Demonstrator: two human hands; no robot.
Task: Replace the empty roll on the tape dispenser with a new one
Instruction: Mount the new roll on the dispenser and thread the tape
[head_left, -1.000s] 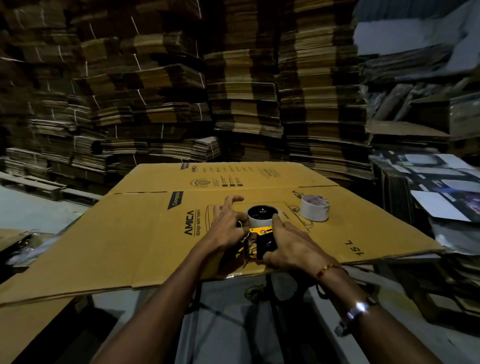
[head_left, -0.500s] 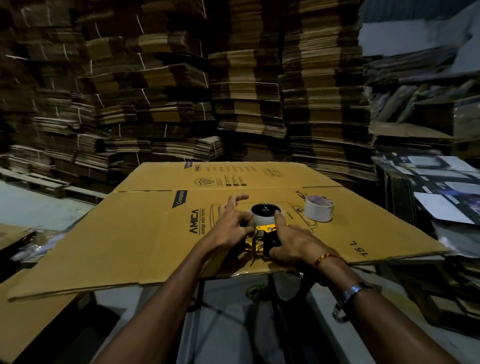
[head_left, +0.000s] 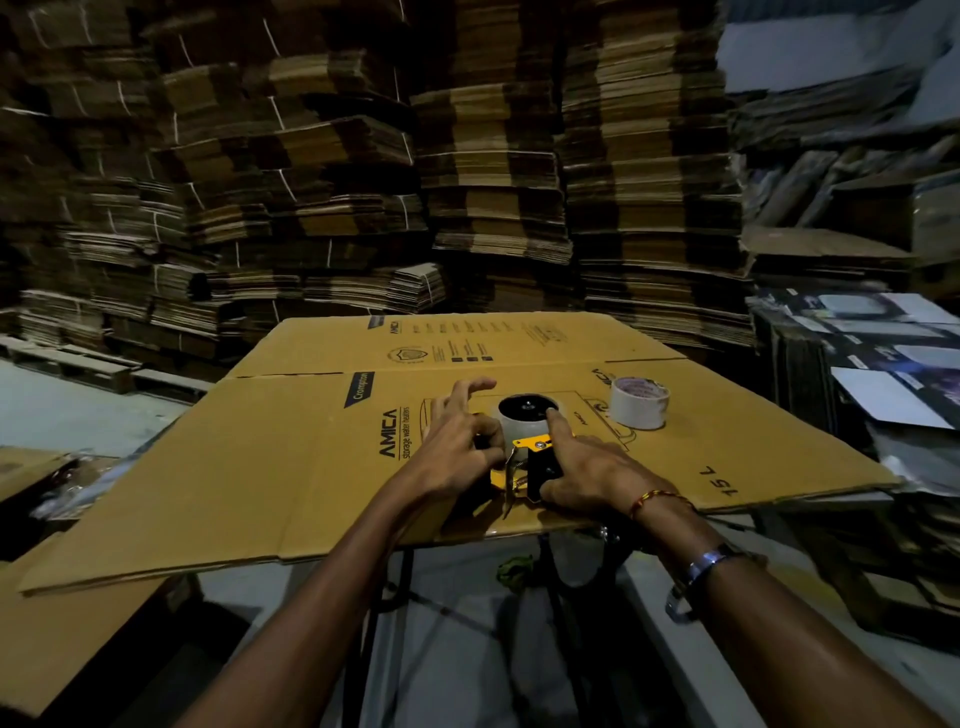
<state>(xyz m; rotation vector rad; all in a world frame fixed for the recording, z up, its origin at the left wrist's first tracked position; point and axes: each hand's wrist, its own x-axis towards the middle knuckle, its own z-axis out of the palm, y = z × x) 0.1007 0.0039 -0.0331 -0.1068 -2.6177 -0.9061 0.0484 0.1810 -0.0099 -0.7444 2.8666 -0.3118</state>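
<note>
On the flattened carton (head_left: 270, 467), both my hands work the tape dispenser (head_left: 535, 462).
My left hand (head_left: 457, 447) grips its side, fingers curled; my right hand (head_left: 587, 473) pinches the frame, forefinger on the mounted roll (head_left: 524, 415). Another tape roll (head_left: 640, 402) stands nearby, right.

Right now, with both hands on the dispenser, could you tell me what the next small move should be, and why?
Probably hold the tape dispenser steady with the left hand and ease the roll off its hub with the right hand. That roll still sits on the hub, the right forefinger rests on its top, and the other roll stands apart on the cardboard sheet, untouched.
</note>
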